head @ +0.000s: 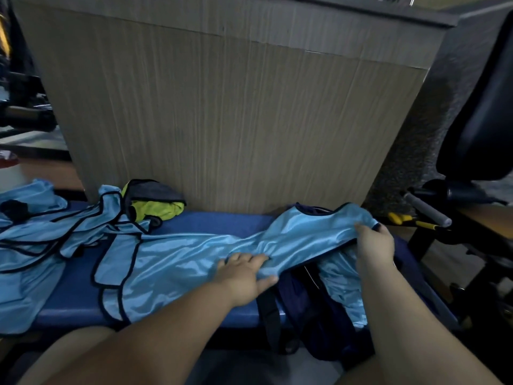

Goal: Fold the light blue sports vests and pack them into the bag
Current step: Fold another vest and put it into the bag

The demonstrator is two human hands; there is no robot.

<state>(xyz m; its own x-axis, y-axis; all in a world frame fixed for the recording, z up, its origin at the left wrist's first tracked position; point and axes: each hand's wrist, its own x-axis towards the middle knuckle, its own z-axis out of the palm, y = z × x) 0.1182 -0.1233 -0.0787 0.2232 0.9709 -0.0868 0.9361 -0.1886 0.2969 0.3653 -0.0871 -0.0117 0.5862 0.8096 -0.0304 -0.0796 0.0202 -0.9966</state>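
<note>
Two hands clamped on one light blue vest (194,254): left hand (247,273) pinching it mid-length, fingers on top and thumb underneath; right hand (373,245) curled round the far end, just above the open mouth of the navy bag (311,301). Stretched long across the blue bench (208,220), likely to feed in end first, though looking more bunched than folded. More blue cloth (344,287) already lying inside the bag. Heap of vests (36,226) at the bench's left end, well apart from the bag. Tight at the back: wood panel (222,120) hard against the bench, yellow-green garment (163,208) at its foot. Free room toward the near edge and above the bag. Black strap (269,312) hanging beside the mouth, worth keeping clear of.
</note>
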